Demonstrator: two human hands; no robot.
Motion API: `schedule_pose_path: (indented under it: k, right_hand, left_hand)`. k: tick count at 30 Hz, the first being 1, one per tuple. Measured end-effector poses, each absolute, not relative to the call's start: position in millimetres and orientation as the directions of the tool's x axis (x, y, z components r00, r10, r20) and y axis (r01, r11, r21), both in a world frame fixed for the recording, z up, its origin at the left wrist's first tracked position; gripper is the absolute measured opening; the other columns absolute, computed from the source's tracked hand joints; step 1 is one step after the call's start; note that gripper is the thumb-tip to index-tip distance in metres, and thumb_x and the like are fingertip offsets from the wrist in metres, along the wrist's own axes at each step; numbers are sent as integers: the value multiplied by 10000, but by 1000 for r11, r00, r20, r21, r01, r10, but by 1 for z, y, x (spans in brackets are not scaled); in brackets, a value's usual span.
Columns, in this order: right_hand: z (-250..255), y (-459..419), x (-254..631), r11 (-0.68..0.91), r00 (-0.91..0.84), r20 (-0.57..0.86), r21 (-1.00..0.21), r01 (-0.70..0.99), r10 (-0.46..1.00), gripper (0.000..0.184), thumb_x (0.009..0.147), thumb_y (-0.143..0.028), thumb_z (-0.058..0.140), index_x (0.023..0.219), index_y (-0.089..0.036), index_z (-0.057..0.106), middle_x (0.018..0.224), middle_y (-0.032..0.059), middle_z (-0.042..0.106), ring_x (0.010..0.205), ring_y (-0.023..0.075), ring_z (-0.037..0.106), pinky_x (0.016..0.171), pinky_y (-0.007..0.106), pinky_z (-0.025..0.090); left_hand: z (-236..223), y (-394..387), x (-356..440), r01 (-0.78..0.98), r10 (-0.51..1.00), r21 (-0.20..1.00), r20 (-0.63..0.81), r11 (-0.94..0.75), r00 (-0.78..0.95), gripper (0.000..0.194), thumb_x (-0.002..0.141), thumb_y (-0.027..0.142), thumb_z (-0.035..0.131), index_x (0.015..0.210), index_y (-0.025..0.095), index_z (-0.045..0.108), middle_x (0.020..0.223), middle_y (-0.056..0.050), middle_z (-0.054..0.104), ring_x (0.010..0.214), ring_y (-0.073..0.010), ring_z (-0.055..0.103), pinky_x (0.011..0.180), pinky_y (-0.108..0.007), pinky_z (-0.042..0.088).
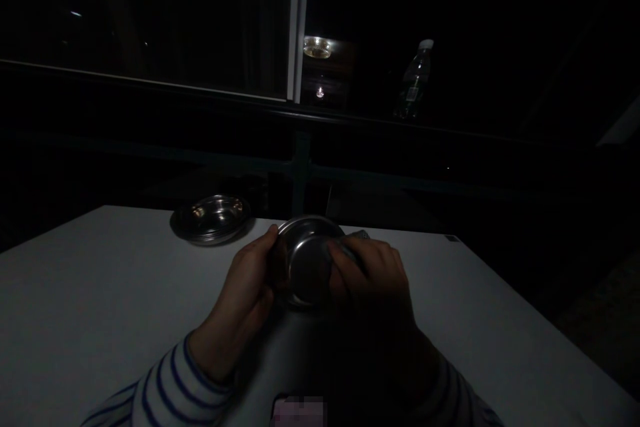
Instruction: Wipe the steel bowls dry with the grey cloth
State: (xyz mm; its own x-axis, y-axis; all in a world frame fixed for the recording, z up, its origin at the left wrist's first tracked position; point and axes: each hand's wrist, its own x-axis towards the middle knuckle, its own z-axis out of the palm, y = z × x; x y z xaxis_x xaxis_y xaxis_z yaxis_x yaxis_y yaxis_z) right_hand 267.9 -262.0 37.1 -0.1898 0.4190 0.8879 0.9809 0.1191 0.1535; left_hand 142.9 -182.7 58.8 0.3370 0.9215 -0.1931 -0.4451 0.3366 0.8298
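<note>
A shiny round metal dish [307, 270] is tilted up in front of me over the table. My left hand [250, 277] grips its left rim, with the thumb on top of the edge. My right hand [367, 273] is closed at the dish's right side, its fingers bent against the inner surface. A bit of a grey cloth [359, 235] shows above the right hand's knuckles; the hand hides most of it. Further back on the left, a stack of similar metal dishes [213, 220] rests on the white table [135, 287].
At the table's near edge lies a phone-like thing [299, 411] with a blurred-out face. A small dark label [451, 238] is at the far right corner. Behind the table are a ledge, a window frame [299, 27] and a clear bottle [416, 80] with a white cap. The room is dark.
</note>
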Motion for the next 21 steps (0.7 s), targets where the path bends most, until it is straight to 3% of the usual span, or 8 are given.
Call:
schedule_pose_path:
  k: [3, 9, 13, 18, 21]
  right_hand:
    - [34, -261, 266, 216, -264, 875, 189, 958, 407, 228, 799, -206, 458, 949, -117, 604, 924, 78, 614, 814, 194, 498, 688, 336, 374]
    - [33, -263, 262, 146, -198, 890, 149, 978, 412, 222, 803, -201, 450, 938, -111, 602, 908, 88, 610, 803, 196, 488, 683, 343, 374]
    - [35, -264, 263, 244, -264, 870, 172, 954, 417, 240, 822, -222, 425, 981, -134, 582, 941, 72, 601, 820, 188, 484, 685, 335, 374]
    - [36, -261, 269, 115, -149, 892, 110, 987, 428, 245, 826, -214, 418, 950, -100, 596, 933, 111, 577, 828, 197, 470, 685, 334, 393]
    - [30, -261, 256, 197, -231, 868, 157, 968, 440, 234, 811, -197, 430, 979, -120, 573, 924, 87, 568, 820, 186, 464, 670, 322, 392]
  left_hand:
    - [59, -180, 141, -449, 912, 818, -206, 360, 356, 94, 737, 232, 562, 706, 150, 593, 580, 7, 627, 480, -113, 561, 455, -214, 432]
    - [58, -178, 139, -454, 908, 818, -181, 353, 379, 70, 720, 214, 578, 691, 160, 610, 610, -1, 641, 515, -126, 577, 487, -225, 460]
    - [60, -179, 140, -455, 910, 816, -193, 356, 366, 79, 722, 204, 571, 669, 159, 610, 592, -4, 638, 495, -124, 570, 453, -213, 445]
    - [61, -181, 141, -430, 911, 834, -186, 345, 369, 104, 735, 215, 552, 680, 149, 611, 593, -11, 638, 504, -134, 577, 506, -245, 469]
    - [59, -183, 142, -407, 903, 838, -212, 365, 373, 134, 723, 232, 568, 628, 142, 597, 569, -15, 626, 487, -126, 561, 489, -231, 447]
